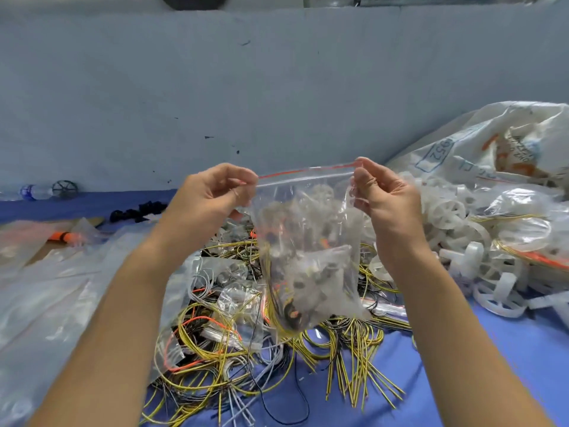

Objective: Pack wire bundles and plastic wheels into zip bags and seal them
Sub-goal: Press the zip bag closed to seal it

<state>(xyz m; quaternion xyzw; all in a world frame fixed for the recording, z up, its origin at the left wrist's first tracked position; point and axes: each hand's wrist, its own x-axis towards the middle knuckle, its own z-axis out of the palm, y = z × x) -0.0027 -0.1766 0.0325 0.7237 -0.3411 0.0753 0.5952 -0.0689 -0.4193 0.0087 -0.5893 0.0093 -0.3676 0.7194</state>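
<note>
The left hand point(212, 192) is raised at the left top corner of a clear plastic zip bag with a red seal strip point(308, 241), and that corner is pinched between thumb and curled fingers. The right hand point(381, 192) is closed in the same way on the right top corner, so that the bag's mouth is stretched level between the two hands. Whether the seal is pressed together cannot be told.

The bag is held in the air above the blue surface point(462, 380) and hangs down filled. White wheel shapes and yellow-and-black wires are seen through its wall. Beneath it a tangled heap of yellow, black, orange and grey wires point(215, 359) is spread on the surface. To the right, loose white plastic wheels point(462, 241) are piled, with a large white printed sack point(480, 143) behind them. On the left, flat clear plastic bags point(46, 288) are laid. Farther back on the left, a clear water bottle point(34, 192), a dark spoked wheel point(64, 189) and a cluster of small black parts point(135, 211) are seen by the grey-blue wall point(277, 87).
</note>
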